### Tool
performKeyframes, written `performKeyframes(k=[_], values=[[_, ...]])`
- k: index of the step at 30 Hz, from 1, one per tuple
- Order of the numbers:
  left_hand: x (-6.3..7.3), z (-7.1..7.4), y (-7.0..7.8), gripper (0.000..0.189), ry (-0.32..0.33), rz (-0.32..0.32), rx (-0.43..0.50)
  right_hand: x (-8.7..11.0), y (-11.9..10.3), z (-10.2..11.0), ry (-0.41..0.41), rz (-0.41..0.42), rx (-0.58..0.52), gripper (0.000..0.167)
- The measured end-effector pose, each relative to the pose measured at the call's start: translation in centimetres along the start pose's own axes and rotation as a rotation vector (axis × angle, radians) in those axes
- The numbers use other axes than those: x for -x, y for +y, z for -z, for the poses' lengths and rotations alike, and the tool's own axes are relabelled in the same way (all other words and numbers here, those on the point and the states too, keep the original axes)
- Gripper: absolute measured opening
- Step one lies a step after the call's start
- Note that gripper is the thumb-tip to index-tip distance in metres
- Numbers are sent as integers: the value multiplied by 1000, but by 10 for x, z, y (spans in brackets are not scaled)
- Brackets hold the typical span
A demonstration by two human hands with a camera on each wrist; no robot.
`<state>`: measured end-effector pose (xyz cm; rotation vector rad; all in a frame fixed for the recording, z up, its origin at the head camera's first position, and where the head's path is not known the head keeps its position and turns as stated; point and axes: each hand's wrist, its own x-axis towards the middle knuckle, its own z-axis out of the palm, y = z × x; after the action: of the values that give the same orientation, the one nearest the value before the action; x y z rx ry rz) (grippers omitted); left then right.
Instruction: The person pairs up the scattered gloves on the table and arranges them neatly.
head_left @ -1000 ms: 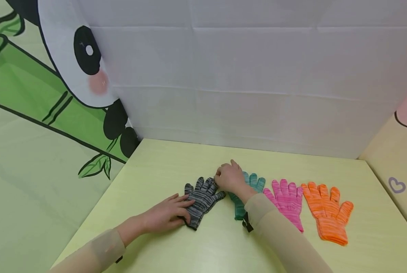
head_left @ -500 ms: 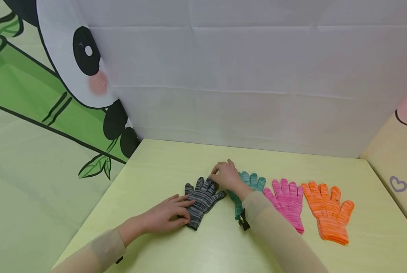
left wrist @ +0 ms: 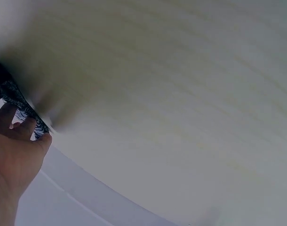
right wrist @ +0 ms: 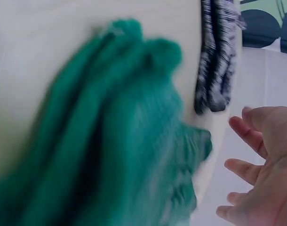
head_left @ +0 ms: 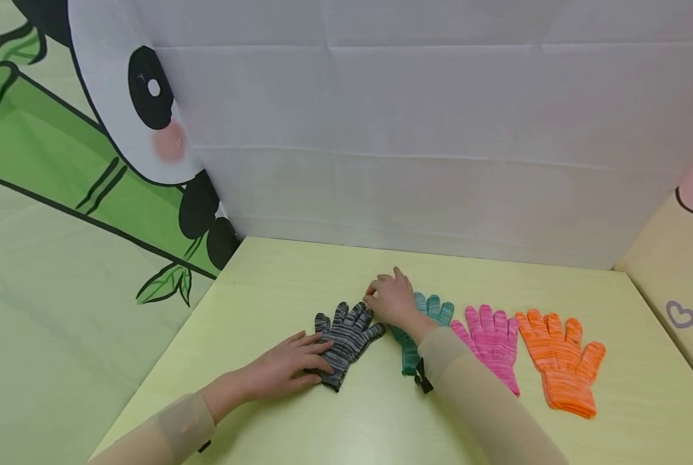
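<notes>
A black-and-grey knit glove [head_left: 346,339] lies flat on the table, its fingers pointing away. My left hand [head_left: 282,368] rests with extended fingers on its left side near the cuff; the left wrist view catches this hand [left wrist: 19,150] at the glove's dark edge [left wrist: 21,106]. Just beyond the glove's fingertips is my right hand [head_left: 391,300], above the table. In the right wrist view, its fingers [right wrist: 247,171] are spread and loosely bent with nothing between them. Right beneath that forearm lies a green glove [head_left: 409,352], partly hidden.
To the right lie a pink glove [head_left: 494,345], partly covered by the right sleeve [head_left: 474,394], and an orange glove [head_left: 561,365]. A pale wooden table [head_left: 288,271] carries all the gloves. White cloth [head_left: 416,200] hangs behind it, and a panda-print cloth [head_left: 166,116] stands at left.
My right hand went slightly left to the black-and-grey glove's fingertips, then drew back a little right and away. The left thumb has straightened somewhat. The gloves lie as before.
</notes>
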<state>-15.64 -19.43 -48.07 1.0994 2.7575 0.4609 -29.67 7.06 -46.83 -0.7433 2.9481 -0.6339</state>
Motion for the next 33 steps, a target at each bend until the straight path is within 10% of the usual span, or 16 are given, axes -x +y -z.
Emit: performKeyframes(k=[23,33], values=[[-12,-7,13,27,84,122,-91,54,-4,14,-190,442,358,44],[-10,-7,7,34,38,137,-9,73,7,6,-241,424,365,55]])
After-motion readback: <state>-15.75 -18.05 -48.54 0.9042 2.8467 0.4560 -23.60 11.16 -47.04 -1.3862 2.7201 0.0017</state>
